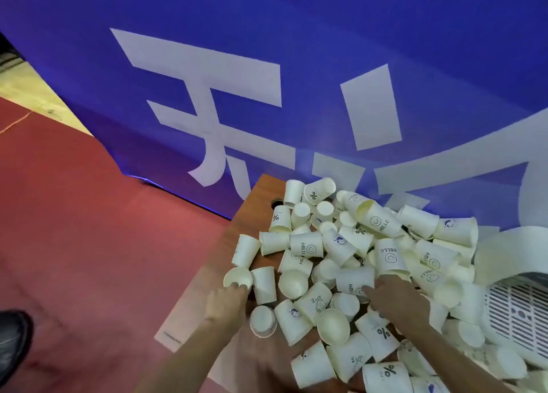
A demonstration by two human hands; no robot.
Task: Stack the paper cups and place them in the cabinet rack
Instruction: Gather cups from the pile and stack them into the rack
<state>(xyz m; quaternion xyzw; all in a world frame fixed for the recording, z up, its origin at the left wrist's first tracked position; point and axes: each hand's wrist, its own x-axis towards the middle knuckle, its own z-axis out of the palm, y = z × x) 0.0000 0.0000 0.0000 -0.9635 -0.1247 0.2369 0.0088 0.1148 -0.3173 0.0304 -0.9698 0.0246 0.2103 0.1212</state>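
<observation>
While paper cups [338,244] are lying unstacked on the table [258,197], the left hand [226,302] is touching one rim, grip unclear; the right hand [397,299] is resting flat on another. Stacking is seemingly only starting.

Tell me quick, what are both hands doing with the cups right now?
Left hand: fingertips touch a tipped cup; grip cannot be told.
Right hand: rests on a HELLO cup; grip cannot be told.
</observation>
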